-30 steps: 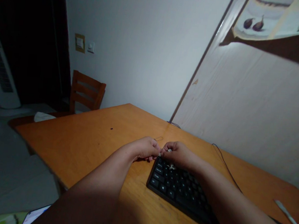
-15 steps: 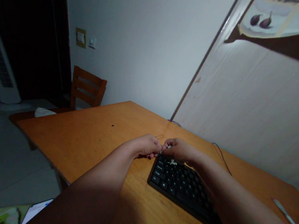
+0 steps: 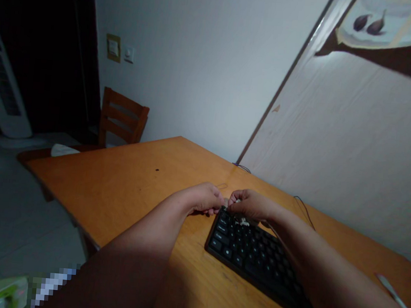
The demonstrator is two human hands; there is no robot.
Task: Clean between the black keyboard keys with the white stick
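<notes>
A black keyboard (image 3: 250,258) lies at a slant on the wooden table, partly covered by my right forearm. My left hand (image 3: 206,199) is closed at its far left corner, fingertips pinched together; whatever they grip is too small to make out. Close beside it, my right hand (image 3: 249,205) hovers over the top row of keys with bent fingers pinched around a pale, crumpled scrap. More of the whitish scrap (image 3: 244,222) shows below that hand, above the keys. The fingertips of both hands nearly meet.
Past my hands, a thin wire loop (image 3: 222,186) lies on the table (image 3: 116,184). A small black piece (image 3: 157,170) sits farther left. A slim white-and-red stick (image 3: 394,295) lies at right. Dark cables (image 3: 304,213) run along the wall, and a wooden chair (image 3: 124,116) stands behind.
The view has shifted slightly. My fingertips are a little farther apart, with the right hand drawn slightly to the right. The keyboard stays in place.
</notes>
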